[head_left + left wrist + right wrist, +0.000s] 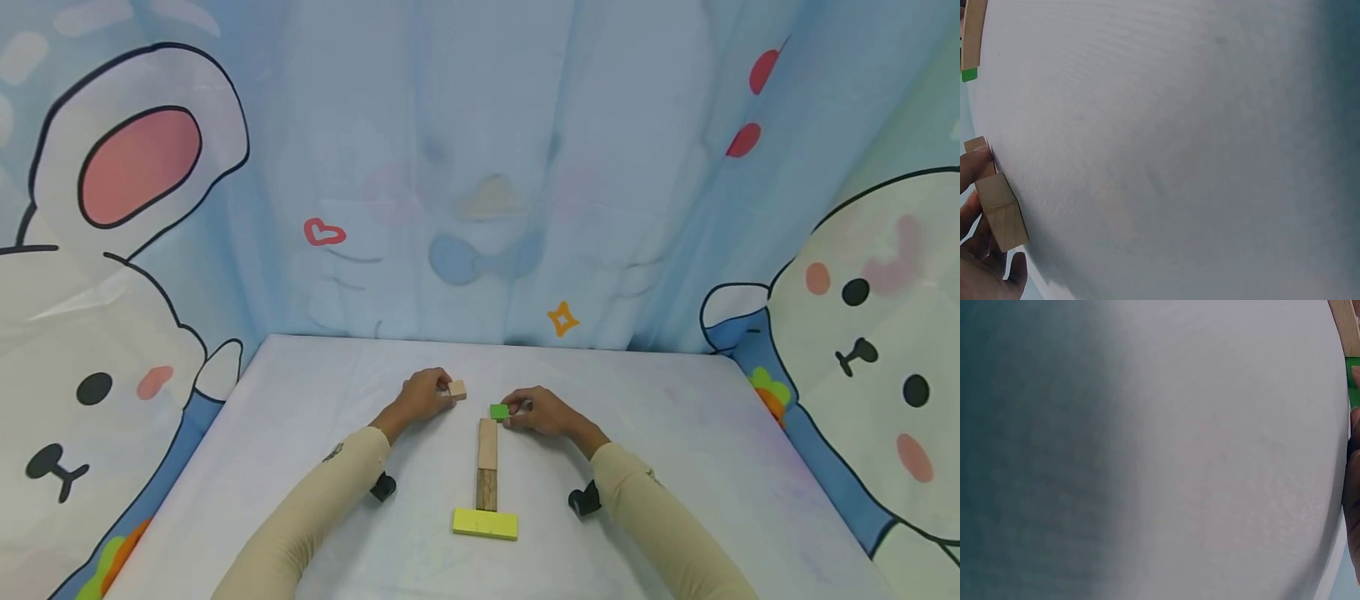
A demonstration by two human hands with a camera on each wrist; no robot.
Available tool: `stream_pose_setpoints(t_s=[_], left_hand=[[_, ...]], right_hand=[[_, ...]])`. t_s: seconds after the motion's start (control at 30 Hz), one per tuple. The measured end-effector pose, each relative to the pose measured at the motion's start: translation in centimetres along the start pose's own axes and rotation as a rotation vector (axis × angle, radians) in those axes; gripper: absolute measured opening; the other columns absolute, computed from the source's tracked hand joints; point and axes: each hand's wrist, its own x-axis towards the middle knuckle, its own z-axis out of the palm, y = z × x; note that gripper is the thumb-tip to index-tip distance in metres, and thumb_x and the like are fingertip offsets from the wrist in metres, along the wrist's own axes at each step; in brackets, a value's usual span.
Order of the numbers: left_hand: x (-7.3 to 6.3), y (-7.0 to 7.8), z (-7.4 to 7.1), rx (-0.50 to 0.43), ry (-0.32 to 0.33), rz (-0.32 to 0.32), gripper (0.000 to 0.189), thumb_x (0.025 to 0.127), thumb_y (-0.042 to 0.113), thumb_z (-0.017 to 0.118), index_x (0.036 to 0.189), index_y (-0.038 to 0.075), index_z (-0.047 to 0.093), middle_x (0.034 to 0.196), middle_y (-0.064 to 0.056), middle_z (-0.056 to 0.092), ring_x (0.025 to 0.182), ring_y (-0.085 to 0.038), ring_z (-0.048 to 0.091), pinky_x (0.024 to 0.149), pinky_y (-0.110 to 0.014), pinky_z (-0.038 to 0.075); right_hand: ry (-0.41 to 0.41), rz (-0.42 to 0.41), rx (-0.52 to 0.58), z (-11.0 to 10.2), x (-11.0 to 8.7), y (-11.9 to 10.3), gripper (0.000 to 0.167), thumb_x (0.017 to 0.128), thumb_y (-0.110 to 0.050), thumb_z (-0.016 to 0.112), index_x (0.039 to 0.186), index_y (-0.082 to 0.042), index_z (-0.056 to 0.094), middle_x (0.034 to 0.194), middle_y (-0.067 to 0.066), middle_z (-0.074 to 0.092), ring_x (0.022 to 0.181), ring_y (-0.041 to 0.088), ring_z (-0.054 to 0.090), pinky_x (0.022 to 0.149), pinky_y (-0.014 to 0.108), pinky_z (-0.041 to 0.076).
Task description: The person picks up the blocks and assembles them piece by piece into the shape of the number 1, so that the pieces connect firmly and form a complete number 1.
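My left hand (425, 395) pinches a small pale wooden block (457, 390) at the far left of the row. In the left wrist view this wooden block (1001, 215) lies among the fingers, with a second pale wooden piece (975, 144) beside it at a fingertip. My right hand (542, 412) pinches a green block (498, 412) right at the far end of a pale wooden bar (488, 443). Nearer me, that bar meets a dark-grained wooden block (487, 490), which meets a yellow block (484, 524) lying crosswise.
All the blocks are on a white-covered table (337, 367). Behind it hangs a blue curtain (480, 125) printed with cartoon animals. A black wrist device (383, 487) shows under the left sleeve, and another black device (585, 500) under the right.
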Motion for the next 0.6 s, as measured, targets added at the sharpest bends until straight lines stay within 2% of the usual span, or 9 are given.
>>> stream_pose_setpoints(t_s=[0.23,0.47,0.6], left_hand=[[-0.33,-0.45,-0.21,-0.022,0.004,0.038,0.032,0.089,0.02,0.077,0.115,0.004,0.067,0.104,-0.006,0.069,0.098,-0.021,0.064,0.095,-0.044,0.046],[-0.62,-0.77,-0.39,-0.061,-0.017,0.044,0.032,0.087,0.02,0.078,0.114,0.005,0.067,0.104,-0.005,0.069,0.097,-0.018,0.064,0.092,-0.04,0.05],[-0.73,-1.0,-0.19,-0.069,-0.022,0.079,0.032,0.087,0.022,0.078,0.112,0.006,0.068,0.103,-0.004,0.07,0.097,-0.017,0.064,0.091,-0.039,0.05]], right_hand=[[0.006,-0.018,0.005,-0.01,-0.02,0.05,0.036,0.088,-0.023,0.078,0.119,-0.006,0.07,0.096,-0.001,0.065,0.085,0.013,0.053,0.075,0.028,0.044],[0.004,-0.016,0.002,0.02,0.22,0.32,0.036,0.088,-0.022,0.078,0.119,-0.006,0.07,0.096,-0.001,0.064,0.085,0.013,0.053,0.075,0.028,0.044],[0.002,-0.013,-0.005,0.18,0.34,0.51,0.036,0.088,-0.023,0.078,0.119,-0.007,0.07,0.096,-0.001,0.064,0.084,0.012,0.052,0.074,0.027,0.043]])
